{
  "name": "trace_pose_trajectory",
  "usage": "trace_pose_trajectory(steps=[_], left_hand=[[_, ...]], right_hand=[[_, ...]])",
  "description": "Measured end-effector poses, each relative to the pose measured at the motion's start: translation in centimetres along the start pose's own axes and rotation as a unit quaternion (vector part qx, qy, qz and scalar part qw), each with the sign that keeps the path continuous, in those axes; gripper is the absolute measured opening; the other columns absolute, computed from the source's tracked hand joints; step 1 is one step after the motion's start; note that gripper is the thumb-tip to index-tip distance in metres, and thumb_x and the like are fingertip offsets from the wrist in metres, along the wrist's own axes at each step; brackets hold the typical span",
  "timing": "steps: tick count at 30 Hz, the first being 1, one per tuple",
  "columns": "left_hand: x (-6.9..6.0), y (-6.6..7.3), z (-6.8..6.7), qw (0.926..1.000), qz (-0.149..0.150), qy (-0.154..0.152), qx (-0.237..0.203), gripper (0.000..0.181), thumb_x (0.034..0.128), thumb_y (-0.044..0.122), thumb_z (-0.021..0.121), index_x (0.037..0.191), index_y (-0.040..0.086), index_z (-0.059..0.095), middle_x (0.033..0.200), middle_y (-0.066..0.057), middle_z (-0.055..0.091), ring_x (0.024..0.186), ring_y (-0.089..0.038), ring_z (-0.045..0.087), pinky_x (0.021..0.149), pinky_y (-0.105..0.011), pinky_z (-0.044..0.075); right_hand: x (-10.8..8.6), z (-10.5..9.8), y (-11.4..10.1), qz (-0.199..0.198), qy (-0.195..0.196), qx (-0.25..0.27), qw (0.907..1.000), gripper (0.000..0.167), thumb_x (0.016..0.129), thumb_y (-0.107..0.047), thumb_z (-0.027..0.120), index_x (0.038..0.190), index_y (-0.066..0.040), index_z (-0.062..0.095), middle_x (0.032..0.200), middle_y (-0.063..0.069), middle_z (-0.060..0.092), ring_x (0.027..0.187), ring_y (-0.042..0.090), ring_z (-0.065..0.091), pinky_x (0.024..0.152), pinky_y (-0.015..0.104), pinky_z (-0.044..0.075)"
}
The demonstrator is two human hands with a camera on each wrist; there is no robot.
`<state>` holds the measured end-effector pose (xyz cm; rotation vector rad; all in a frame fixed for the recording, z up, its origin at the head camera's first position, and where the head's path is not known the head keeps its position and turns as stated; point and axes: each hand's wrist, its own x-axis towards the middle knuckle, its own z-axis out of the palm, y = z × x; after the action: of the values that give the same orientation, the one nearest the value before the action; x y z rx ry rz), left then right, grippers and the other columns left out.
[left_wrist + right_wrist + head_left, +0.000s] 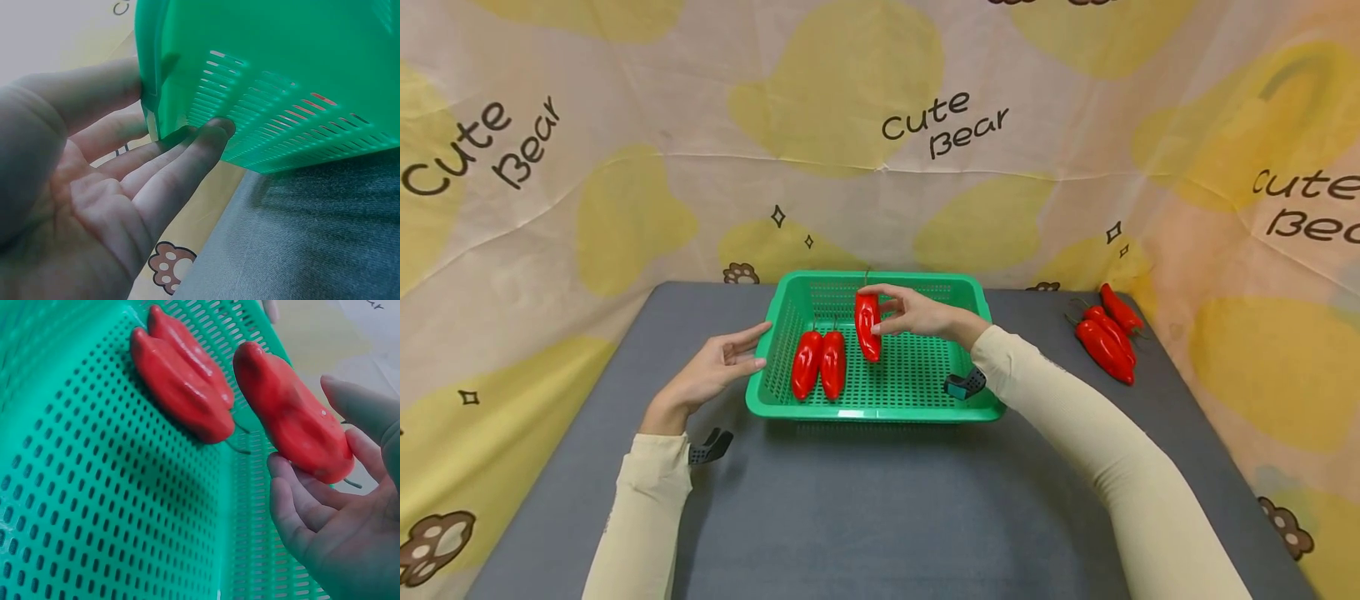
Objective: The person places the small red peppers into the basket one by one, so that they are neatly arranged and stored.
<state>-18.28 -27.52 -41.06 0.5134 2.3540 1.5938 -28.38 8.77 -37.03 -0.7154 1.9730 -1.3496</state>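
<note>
A green plastic basket [880, 414] with slotted walls sits on the table. Inside at the left, two red peppers [820, 365] lie side by side with their stems toward the far wall. My right hand [917, 313] reaches over the basket and holds another red pepper [867, 321] by its stem end, between thumb and fingers. In the right wrist view this held pepper [290, 415] slants beside the other two. My left hand [718, 367] touches the basket's left rim, and in the left wrist view its fairly straight fingers [187, 169] rest against the outer wall.
Several red peppers [1105, 337] lie together at the table's right far side. The dark grey table [880, 517] extends in front of the basket. A patterned cloth [850, 125] hangs behind it and at both sides.
</note>
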Motion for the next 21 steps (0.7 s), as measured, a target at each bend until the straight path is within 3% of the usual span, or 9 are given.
trace_pose_trajectory(steps=[3, 9, 15, 21], left_hand=[[0.0, 0.1, 0.0, 1.0, 0.0, 0.002, 0.004, 0.066, 0.1026, 0.016, 0.06, 0.159, 0.004, 0.029, 0.164, -0.022, 0.029, 0.141, -0.044, 0.043, 0.095, -0.012, 0.049], [0.1, 0.0, 0.0, 1.0, -0.005, 0.001, -0.006, 0.067, 0.102, 0.015, 0.061, 0.159, 0.002, 0.029, 0.164, -0.022, 0.029, 0.139, -0.034, 0.049, 0.095, -0.014, 0.05], [0.2, 0.0, 0.1, 0.9999, -0.004, 0.001, -0.016, 0.067, 0.1014, 0.014, 0.062, 0.159, 0.001, 0.029, 0.163, -0.023, 0.031, 0.138, -0.029, 0.052, 0.095, -0.014, 0.051], [0.1, 0.0, 0.1, 0.9997, -0.004, 0.002, -0.023, 0.067, 0.1014, 0.014, 0.062, 0.158, 0.001, 0.03, 0.163, -0.023, 0.032, 0.13, -0.008, 0.058, 0.095, -0.015, 0.052]], right_hand=[[0.1, 0.1, 0.1, 0.016, -0.01, 0.001, 0.9998, 0.065, 0.099, -0.012, 0.065, 0.156, -0.021, 0.036, 0.147, 0.014, 0.05, 0.14, 0.035, 0.044, 0.113, 0.063, 0.04], [0.6, 0.3, 0.5, 0.053, -0.024, -0.01, 0.9982, 0.068, 0.097, -0.016, 0.067, 0.156, -0.026, 0.035, 0.153, 0.012, 0.046, 0.14, 0.032, 0.046, 0.114, 0.059, 0.041], [1.2, 0.7, 0.9, 0.073, -0.037, -0.013, 0.9966, 0.067, 0.097, -0.017, 0.067, 0.156, -0.024, 0.035, 0.152, 0.013, 0.046, 0.136, 0.031, 0.049, 0.112, 0.057, 0.043], [1.7, 1.3, 1.5, 0.088, -0.055, -0.011, 0.9946, 0.065, 0.097, -0.017, 0.068, 0.154, -0.023, 0.036, 0.152, 0.012, 0.044, 0.137, 0.032, 0.047, 0.111, 0.053, 0.046]])
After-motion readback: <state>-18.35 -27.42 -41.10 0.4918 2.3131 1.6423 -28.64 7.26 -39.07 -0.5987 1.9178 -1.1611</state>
